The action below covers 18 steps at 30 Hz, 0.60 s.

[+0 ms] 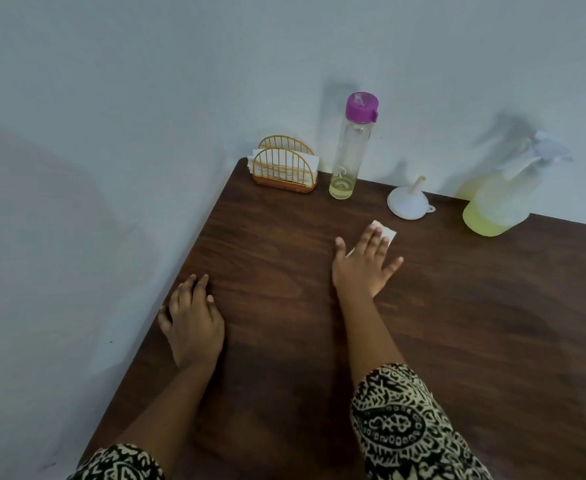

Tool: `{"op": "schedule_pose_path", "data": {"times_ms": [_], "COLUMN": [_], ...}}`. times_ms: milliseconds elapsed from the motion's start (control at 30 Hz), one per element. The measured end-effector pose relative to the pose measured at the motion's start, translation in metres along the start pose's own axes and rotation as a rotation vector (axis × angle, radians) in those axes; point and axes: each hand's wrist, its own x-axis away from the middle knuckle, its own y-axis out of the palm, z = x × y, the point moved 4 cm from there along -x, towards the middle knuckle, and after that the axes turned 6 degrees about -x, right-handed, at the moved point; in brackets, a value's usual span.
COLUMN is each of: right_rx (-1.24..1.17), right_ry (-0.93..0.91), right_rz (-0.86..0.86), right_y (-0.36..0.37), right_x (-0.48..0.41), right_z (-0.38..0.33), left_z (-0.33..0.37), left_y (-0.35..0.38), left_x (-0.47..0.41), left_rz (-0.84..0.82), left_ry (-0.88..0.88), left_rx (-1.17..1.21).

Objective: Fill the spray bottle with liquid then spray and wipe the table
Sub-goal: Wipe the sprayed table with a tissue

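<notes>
On the table [457, 323], the right hand [364, 268] presses a tissue [386, 233] flat.

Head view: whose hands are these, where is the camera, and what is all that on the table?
There is no robot here. A person wears a wide-angle camera on the head, and it looks down at their own two hands. The left hand rests on the brown table and holds nothing. The right hand presses straight fingers on a white tissue, as for wiping. Along the wall stand a wire holder with more tissues, a clear bottle with a purple cap and a little yellowish liquid, an upturned white funnel, and a spray bottle holding yellow liquid.
</notes>
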Motion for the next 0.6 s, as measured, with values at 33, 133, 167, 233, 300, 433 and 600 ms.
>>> {"op": "schedule_pose_path", "data": {"times_ms": [33,133,167,233,300,433,600], "right_rx": [0.009,0.013,0.009,0.031,0.091,0.05,-0.001], "right_ry": [0.005,-0.172,-0.286,-0.533,-0.671,-0.536,-0.049], "right_rz": [-0.008,-0.06,-0.085,-0.179,-0.267,-0.132,0.034], "right_y": [0.002,0.028,0.04,0.059,0.067,0.047,-0.004], "right_x": [-0.001,0.021,0.034,0.062,0.077,0.051,0.002], "right_z": [-0.006,-0.061,-0.085,-0.131,-0.152,-0.11,0.015], "left_z": [0.0,-0.001,-0.001,-0.001,-0.002,-0.003,-0.002], "left_y": [0.0,0.001,0.001,0.001,0.001,0.001,0.001], "left_x": [0.0,0.0,0.0,0.0,-0.001,0.0,0.0], "left_rz": [-0.002,-0.006,-0.01,-0.018,-0.019,-0.006,0.018], "left_ry": [0.0,-0.005,-0.008,-0.009,-0.004,-0.01,-0.008], "left_rx": [-0.004,-0.013,-0.015,-0.015,-0.013,0.001,0.031]}}
